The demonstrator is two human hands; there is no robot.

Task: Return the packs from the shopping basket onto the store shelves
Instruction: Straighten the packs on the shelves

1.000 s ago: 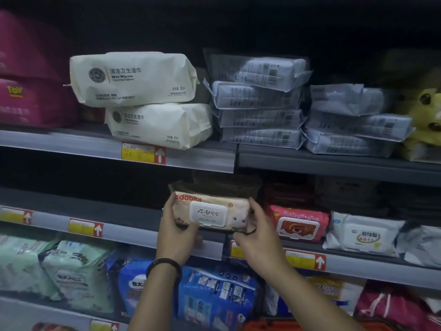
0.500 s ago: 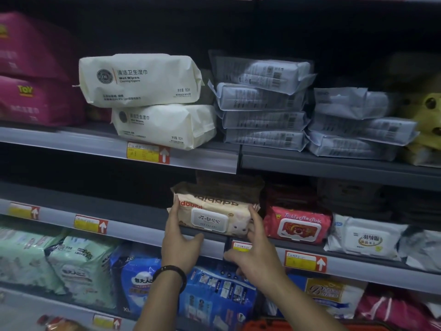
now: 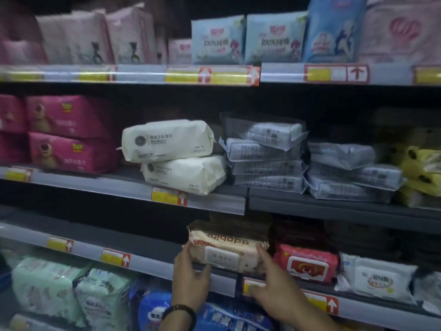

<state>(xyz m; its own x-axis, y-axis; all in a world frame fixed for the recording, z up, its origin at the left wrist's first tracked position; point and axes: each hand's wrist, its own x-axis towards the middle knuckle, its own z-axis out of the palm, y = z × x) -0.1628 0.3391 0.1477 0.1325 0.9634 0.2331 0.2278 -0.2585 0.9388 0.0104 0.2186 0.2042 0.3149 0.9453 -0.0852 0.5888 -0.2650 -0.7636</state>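
Beige wet-wipes pack (image 3: 226, 252) seated on the lower shelf (image 3: 148, 263) beside a red wipes pack (image 3: 307, 263); left end gripped by the left hand (image 3: 191, 280), right end pressed by the straight-fingered right hand (image 3: 272, 290).

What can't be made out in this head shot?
All head view.
Shopping basket: outside the frame.
Yellow-and-red paper price tags: print lost to motion blur.
Dark packs behind the beige soft wipes pack with white lid: lost in shadow.
Left hand and right hand: blur hides whether the fingers grip that pack or only press it.
Blue plastic packs lowest down: cut by the bottom edge and forearms.
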